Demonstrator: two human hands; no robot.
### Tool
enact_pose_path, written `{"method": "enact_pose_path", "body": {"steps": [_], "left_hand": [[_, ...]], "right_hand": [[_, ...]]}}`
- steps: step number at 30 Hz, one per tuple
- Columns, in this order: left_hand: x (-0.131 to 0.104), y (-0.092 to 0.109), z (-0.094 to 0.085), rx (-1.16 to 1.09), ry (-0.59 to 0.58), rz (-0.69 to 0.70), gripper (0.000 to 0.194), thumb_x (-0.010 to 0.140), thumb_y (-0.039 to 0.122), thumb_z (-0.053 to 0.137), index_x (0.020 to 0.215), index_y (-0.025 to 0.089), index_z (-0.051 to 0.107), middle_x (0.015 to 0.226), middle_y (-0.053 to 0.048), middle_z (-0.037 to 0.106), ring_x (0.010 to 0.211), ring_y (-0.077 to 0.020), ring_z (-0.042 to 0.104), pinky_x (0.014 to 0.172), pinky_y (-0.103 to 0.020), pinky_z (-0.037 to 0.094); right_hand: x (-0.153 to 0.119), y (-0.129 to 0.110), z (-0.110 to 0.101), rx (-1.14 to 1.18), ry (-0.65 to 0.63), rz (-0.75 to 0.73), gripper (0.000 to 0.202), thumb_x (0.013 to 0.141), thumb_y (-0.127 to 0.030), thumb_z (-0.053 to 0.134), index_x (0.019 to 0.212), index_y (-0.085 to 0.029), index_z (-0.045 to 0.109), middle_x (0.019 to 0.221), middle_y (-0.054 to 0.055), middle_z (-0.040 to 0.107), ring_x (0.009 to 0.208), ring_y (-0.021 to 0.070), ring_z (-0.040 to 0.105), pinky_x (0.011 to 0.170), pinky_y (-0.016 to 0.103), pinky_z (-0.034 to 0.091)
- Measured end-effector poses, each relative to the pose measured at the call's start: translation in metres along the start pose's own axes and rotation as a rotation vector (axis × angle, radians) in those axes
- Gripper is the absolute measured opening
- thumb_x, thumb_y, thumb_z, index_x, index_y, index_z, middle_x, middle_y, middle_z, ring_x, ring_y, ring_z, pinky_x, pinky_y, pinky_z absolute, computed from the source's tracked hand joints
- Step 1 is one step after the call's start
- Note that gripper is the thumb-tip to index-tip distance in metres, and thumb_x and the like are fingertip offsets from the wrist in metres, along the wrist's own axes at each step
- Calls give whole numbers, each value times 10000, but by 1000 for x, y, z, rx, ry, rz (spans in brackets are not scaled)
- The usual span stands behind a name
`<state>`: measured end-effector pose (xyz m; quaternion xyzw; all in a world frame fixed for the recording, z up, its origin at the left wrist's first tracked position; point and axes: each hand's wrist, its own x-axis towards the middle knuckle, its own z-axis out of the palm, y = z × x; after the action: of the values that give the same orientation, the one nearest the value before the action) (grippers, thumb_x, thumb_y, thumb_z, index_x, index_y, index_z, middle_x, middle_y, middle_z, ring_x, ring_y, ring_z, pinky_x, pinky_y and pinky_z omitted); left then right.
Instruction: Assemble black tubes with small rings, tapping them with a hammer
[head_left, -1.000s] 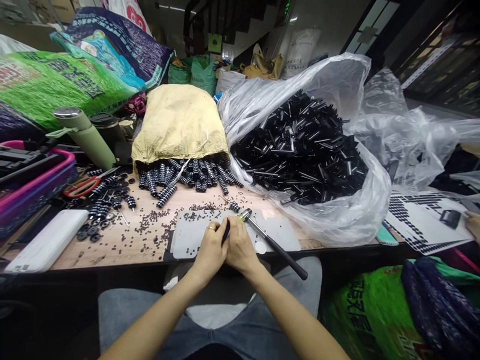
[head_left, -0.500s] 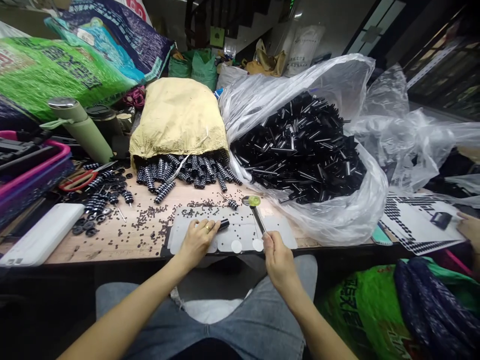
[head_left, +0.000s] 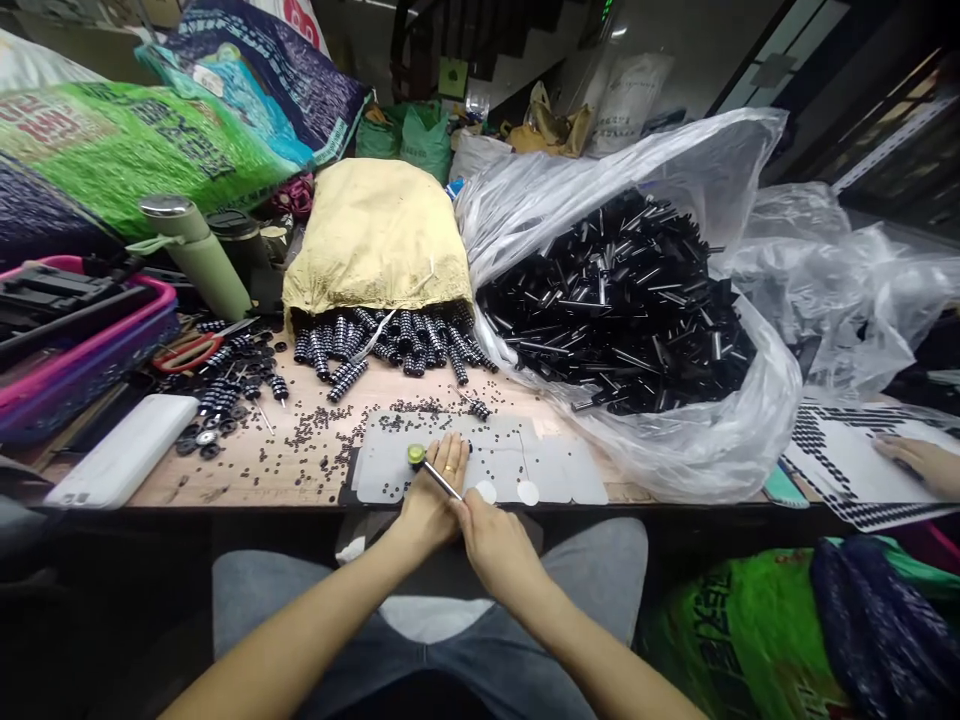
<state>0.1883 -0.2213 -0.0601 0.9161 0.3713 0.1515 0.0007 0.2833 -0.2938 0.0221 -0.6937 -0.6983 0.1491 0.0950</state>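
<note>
My right hand is closed around the slim hammer with a metal shaft and a yellow-green head. Half a second ago the hammer pointed away from me, with its head near the far edge of the pale grey flat mat; now it slants leftward across my left hand, its head just beside my fingers. That brings both hands close together over the near part of the mat.

My left hand lies palm down, fingers together. A dark end of the small black cylindrical piece shows just past my fingertips; the rest is hidden, so I cannot tell whether I grip it or only press it down.

Two white discs lie near the mat's front edge, and tiny black rings are scattered over the light wooden counter. Farther out, ridged black-and-white rods spill from the pale yellow sack, beside the clear plastic bag heaped with glossy black parts. Far right, another person's hand rests over a white sheet with black rows.
</note>
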Motion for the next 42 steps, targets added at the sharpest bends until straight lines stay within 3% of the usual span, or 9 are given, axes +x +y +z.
{"method": "enact_pose_path", "body": {"steps": [8, 13, 16, 18, 23, 26, 31, 37, 42], "left_hand": [[15, -16, -37, -518, -73, -146, 276, 844, 268, 374, 998, 178, 585, 854, -109, 584, 819, -217, 530, 732, -344, 430], [49, -107, -56, -181, 153, -691, 380, 868, 265, 274, 1142, 101, 481, 1032, -200, 510, 888, -283, 486, 741, -429, 387], [64, -155, -49, 7, 38, -713, 372, 841, 221, 324, 1147, 57, 460, 1026, -229, 511, 973, -333, 442, 783, -474, 352], [66, -163, -43, -4, -5, -663, 333, 827, 195, 346, 1090, 52, 493, 992, -219, 531, 966, -322, 452, 785, -451, 360], [53, -131, -41, -131, 54, -618, 342, 864, 234, 296, 1135, 103, 457, 1031, -178, 531, 907, -262, 513, 725, -372, 409], [42, -106, -48, -599, 195, -717, 359, 870, 327, 326, 1167, 170, 452, 947, -118, 568, 787, -205, 550, 645, -321, 436], [36, -66, -52, -1351, 221, -823, 360, 766, 452, 503, 984, 169, 545, 665, 3, 524, 450, -76, 451, 383, -179, 330], [57, -20, -46, -1753, 115, -837, 343, 613, 382, 677, 793, 141, 512, 572, 37, 515, 350, -28, 369, 308, -143, 226], [52, -20, -51, -1745, -3, -770, 302, 580, 318, 701, 673, 155, 464, 401, 92, 394, 316, -29, 324, 309, -137, 204]], "right_hand": [[6, 54, -4, -30, 114, 184, 377, 911, -410, 180, 768, -210, 466, 570, 8, 571, 504, 170, 544, 470, 240, 251], [15, 100, -1, -190, 168, 258, 325, 891, -413, 285, 788, -199, 506, 687, 44, 593, 631, 191, 563, 530, 260, 334], [44, 115, -13, -184, 358, 138, 257, 862, -364, 388, 932, -163, 532, 898, 102, 585, 865, 230, 529, 695, 323, 397], [76, 120, -27, -153, 474, 122, 264, 852, -317, 419, 1000, -128, 528, 996, 135, 559, 961, 256, 478, 785, 374, 384], [150, 126, -52, -45, 497, 117, 287, 883, -286, 392, 1069, -107, 518, 1105, 106, 517, 1071, 225, 440, 880, 402, 359], [161, 129, -50, 38, 474, 160, 259, 899, -272, 394, 1085, -127, 499, 1086, 63, 525, 959, 153, 530, 820, 378, 435], [128, 122, -40, 207, 464, 238, 291, 815, -325, 506, 1003, -106, 531, 766, 54, 620, 784, 172, 601, 718, 313, 448], [71, 71, -1, 1125, 159, 223, 460, 675, -470, 614, 965, -152, 455, 672, 19, 624, 608, 156, 611, 595, 309, 487], [63, 49, -15, 604, 141, -242, 904, 471, -501, 744, 1237, -214, 359, 1185, 113, 493, 1143, 266, 432, 954, 460, 339]]}}
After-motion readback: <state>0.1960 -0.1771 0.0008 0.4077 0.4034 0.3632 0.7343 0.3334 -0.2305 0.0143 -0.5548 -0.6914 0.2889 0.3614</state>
